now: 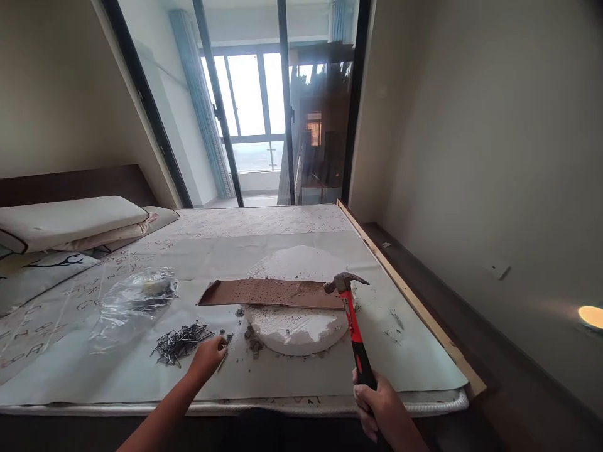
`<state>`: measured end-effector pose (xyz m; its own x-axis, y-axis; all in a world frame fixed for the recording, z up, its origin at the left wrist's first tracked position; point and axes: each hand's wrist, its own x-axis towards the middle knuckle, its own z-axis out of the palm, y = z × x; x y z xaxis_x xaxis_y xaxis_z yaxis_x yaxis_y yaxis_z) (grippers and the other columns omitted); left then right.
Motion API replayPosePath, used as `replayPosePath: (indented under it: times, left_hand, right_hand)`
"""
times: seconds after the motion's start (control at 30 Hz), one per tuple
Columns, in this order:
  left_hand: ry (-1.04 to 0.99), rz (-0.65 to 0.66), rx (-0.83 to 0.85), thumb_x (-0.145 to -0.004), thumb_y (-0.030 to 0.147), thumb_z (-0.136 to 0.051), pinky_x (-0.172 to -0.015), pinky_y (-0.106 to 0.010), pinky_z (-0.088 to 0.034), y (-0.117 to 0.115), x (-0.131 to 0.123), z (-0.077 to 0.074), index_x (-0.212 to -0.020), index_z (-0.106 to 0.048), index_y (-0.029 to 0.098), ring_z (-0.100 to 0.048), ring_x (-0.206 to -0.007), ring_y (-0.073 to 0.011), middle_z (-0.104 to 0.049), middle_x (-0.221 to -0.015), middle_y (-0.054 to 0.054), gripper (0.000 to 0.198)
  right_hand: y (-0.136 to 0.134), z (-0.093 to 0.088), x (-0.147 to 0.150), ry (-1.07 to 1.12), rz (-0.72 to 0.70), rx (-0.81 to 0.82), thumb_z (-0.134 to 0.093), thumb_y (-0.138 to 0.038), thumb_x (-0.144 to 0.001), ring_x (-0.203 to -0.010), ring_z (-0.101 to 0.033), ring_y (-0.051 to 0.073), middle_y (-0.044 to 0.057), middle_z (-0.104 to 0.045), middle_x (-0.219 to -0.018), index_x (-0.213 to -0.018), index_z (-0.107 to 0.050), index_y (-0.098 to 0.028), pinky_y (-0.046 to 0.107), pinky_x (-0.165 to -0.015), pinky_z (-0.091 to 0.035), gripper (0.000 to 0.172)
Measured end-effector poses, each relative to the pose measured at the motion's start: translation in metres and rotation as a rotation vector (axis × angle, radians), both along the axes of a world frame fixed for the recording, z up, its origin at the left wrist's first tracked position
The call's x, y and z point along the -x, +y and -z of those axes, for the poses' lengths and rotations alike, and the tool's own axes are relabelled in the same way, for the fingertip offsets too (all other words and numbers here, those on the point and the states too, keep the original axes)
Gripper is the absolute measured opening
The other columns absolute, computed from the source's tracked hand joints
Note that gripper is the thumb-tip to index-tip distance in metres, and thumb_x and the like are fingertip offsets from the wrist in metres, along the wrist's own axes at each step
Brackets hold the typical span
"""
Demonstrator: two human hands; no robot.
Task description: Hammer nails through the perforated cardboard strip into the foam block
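Hammer (351, 317) butt (hidden in right hand (381, 405))

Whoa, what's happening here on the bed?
A person is working at a covered bed. Their right hand holds a red-handled hammer, its head at the right end of a brown perforated board that lies across a round white foam block. Their left hand pinches what looks like a single nail beside a pile of nails.

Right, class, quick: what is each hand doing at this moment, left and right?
Left hand: closed, pinching what looks like a nail beside the nail pile.
Right hand: closed around the hammer handle.
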<state>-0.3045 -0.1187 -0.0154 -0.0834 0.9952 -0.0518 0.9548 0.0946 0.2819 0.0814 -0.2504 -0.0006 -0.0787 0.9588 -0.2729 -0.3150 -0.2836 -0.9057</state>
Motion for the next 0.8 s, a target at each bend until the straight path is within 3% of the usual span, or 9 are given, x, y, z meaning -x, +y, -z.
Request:
replayPosePath:
  times: [0.17,0.3,0.4,0.57,0.8]
  left_hand:
    - [-0.524,0.058,-0.048,-0.067,0.043,-0.055,-0.056,-0.028,-0.044,0.012,-0.046,-0.042,-0.091,-0.065,0.015,-0.059,-0.057,-0.0176,-0.066,-0.064,-0.002,0.039]
    - [-0.697,0.154,-0.108,-0.067,0.046,-0.058,-0.058,-0.027,-0.046,0.037,-0.106,-0.058,-0.09,-0.067,0.015,-0.058,-0.06,-0.0164,-0.066,-0.066,-0.004,0.039]
    - [-0.72,0.207,-0.112,-0.07,0.048,-0.055,-0.057,-0.027,-0.046,0.061,-0.148,-0.056,-0.09,-0.068,0.016,-0.059,-0.062,-0.0166,-0.067,-0.067,-0.006,0.04]
    - [-0.724,0.206,-0.169,-0.071,0.046,-0.052,-0.056,-0.026,-0.045,0.096,-0.2,-0.045,-0.07,-0.067,0.015,-0.058,-0.056,-0.015,-0.065,-0.062,-0.005,0.035]
    - [-0.447,0.218,-0.254,-0.074,0.037,-0.053,-0.065,-0.025,-0.044,0.119,-0.219,-0.03,-0.072,-0.07,0.018,-0.063,-0.07,-0.0168,-0.071,-0.076,-0.004,0.026]
  right_hand:
    - [-0.004,-0.003,-0.012,0.04,0.037,0.035,-0.052,-0.036,-0.063,-0.027,-0.022,0.002,-0.015,-0.031,-0.043,-0.076,-0.039,-0.022,0.015,-0.024,-0.024,0.023]
    - [-0.005,-0.007,-0.017,0.061,0.004,0.068,-0.051,-0.035,-0.066,-0.029,-0.023,0.003,-0.014,-0.033,-0.043,-0.077,-0.038,-0.022,0.016,-0.026,-0.027,0.022]
    - [-0.006,-0.007,-0.018,0.056,-0.029,0.081,-0.05,-0.036,-0.068,-0.029,-0.023,0.004,-0.014,-0.031,-0.042,-0.078,-0.038,-0.022,0.017,-0.028,-0.027,0.021]
    - [-0.003,-0.005,-0.016,0.008,-0.007,0.056,-0.051,-0.037,-0.067,-0.029,-0.02,0.003,-0.014,-0.03,-0.041,-0.077,-0.042,-0.022,0.018,-0.031,-0.023,0.02]
    - [0.008,0.002,-0.015,-0.057,0.017,0.076,-0.051,-0.033,-0.06,-0.035,-0.027,0.005,-0.012,-0.031,-0.04,-0.071,-0.047,-0.02,0.019,-0.039,-0.024,0.018]
